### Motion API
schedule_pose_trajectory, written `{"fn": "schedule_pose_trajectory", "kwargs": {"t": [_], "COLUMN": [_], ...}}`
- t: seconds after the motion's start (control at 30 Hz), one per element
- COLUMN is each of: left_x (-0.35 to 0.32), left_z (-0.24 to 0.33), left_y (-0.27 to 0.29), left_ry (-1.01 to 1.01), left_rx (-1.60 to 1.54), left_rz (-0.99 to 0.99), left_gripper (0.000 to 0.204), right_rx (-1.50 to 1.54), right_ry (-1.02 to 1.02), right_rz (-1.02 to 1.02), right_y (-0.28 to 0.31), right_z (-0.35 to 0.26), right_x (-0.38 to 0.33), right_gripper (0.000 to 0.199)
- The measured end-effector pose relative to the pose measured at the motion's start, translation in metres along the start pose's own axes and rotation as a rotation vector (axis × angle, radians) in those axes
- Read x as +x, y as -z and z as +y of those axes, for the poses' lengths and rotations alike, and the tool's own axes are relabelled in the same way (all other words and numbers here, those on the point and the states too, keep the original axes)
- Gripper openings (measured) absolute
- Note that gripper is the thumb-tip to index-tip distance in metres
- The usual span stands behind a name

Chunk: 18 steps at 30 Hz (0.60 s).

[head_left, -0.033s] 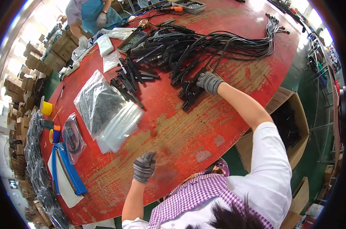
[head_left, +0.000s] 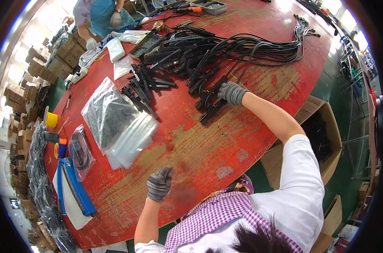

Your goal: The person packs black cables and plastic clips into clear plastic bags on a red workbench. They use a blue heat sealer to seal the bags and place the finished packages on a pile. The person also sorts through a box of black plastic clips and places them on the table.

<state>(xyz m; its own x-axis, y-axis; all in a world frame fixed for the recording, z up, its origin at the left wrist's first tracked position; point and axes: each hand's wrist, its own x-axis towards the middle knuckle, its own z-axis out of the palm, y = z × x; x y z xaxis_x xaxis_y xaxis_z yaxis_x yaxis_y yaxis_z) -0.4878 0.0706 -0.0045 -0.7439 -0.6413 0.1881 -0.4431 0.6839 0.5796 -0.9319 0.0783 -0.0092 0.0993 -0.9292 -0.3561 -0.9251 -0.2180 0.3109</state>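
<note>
My left hand (head_left: 159, 184), in a striped grey glove, is closed above the near part of the red table. Whatever its curled fingers hold, if anything, cannot be made out; a faint see-through blur lies beside it. Farther right, my right hand (head_left: 232, 93) in a matching glove is closed at the near end of a heap of black cabled plastic parts (head_left: 208, 110). Its fingers grip one of these parts, partly hidden by the glove. Long black cables (head_left: 267, 50) run from the heap to the far right. Loose black bars (head_left: 143, 90) lie left of it.
Clear plastic bags (head_left: 128, 139) lie on the red table (head_left: 191, 156), near a bagged cable (head_left: 81, 149), a blue folder (head_left: 75, 189) and tape rolls (head_left: 60, 148). An open carton (head_left: 326, 143) stands by the right edge. A gloved co-worker (head_left: 105, 19) stands at the far left.
My right hand and the black part in it have moved slightly; the parts under it have shifted a little left. The co-worker's hand has shifted slightly. My left hand stays nearly still.
</note>
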Motion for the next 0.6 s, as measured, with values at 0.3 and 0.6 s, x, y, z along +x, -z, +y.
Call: {"fn": "schedule_pose_trajectory", "kwargs": {"t": [0.3,0.6], "left_x": [0.112,0.110], "left_z": [0.059,0.092], "left_y": [-0.032,-0.052], "left_ry": [0.080,0.652], "left_rx": [-0.359,-1.063], "left_rz": [-0.207,-1.135], "left_gripper": [0.023,0.033], "right_rx": [0.353,0.846], "right_ry": [0.411,0.705], "right_rz": [0.171,0.265], "right_y": [0.034,0.134], "right_z": [-0.124,-0.256], "right_x": [-0.080,-0.094], "right_gripper": [0.019,0.016]}}
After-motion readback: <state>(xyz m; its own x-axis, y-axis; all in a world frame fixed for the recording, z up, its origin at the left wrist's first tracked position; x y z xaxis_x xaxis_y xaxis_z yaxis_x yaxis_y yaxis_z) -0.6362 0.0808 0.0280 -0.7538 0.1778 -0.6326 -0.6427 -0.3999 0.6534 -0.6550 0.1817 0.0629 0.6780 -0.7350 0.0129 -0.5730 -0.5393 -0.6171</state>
